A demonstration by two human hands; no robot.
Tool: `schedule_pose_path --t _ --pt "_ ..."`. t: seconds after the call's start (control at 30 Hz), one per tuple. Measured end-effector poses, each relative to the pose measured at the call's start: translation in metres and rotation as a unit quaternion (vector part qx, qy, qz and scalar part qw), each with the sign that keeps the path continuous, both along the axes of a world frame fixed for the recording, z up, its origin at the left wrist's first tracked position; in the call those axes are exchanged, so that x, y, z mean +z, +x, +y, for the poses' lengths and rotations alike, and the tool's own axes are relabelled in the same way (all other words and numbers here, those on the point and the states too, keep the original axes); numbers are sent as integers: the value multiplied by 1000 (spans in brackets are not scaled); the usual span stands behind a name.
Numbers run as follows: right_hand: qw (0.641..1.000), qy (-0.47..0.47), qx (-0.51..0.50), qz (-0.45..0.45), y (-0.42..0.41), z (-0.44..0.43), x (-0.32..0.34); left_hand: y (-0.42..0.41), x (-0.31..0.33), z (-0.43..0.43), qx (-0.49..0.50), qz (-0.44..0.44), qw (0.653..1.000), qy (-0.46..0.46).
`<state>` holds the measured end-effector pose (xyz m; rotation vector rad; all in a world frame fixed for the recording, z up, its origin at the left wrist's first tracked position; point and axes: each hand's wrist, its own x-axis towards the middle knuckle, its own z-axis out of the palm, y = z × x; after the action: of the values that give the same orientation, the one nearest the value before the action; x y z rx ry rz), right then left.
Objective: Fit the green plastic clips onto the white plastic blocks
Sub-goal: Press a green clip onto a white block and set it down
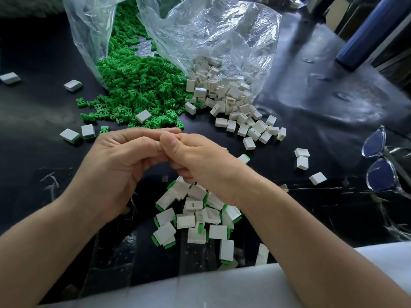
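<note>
Green clips point(133, 85) spill from a clear bag point(211, 34) at the far left of the table point(311, 103). Finished blocks point(195, 216) lie heaped at its near edge and loose white blocks point(229, 94) lie further right, likely so that supply sits ahead and output drops close by. Above the middle, the left hand point(120, 156) and right hand point(200, 161) meet with fingers curled, together pinching the held block point(157, 144). Only a white sliver of it shows, and any clip is hidden.
</note>
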<state>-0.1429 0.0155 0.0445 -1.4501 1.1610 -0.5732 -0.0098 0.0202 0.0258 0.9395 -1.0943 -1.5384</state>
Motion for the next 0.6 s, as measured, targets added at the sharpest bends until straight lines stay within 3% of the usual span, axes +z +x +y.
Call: schedule_pose_path --t 0.2,0.37,0.47,0.6 --pt "1000 4 -7 -14 -1 -2 -1 3 -1 -2 9 -29 999 10" --pt "991 -69 -61 97 -15 -14 0 2 -2 -4 31 -59 998 -17" --pt "966 -151 -124 167 -25 -22 -6 1 -1 1 3 -93 995 -46" --pt "921 -227 -192 254 -36 -38 -19 -3 3 10 -121 -136 980 -81"
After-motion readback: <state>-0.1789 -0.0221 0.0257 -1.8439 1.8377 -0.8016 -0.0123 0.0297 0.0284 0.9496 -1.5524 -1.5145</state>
